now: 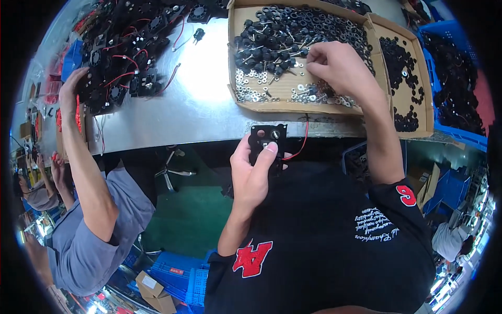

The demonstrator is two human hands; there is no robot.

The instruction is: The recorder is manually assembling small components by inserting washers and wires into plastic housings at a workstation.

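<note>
Head view. Left hand: fingers wrapped round a black module, thumb pressed on its face, just off the near edge of the metal surface; red wire at its right. Right hand: over cardboard tray, fingers curled, tips close together beside black knobs; cannot tell whether anything is pinched.

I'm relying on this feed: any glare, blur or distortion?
Head view: white glare washes out part of the table left of the tray; head view: the left hand and right hand lie outside it, without obvious blur; head view: fisheye bends edges toward the dark rim.
</note>
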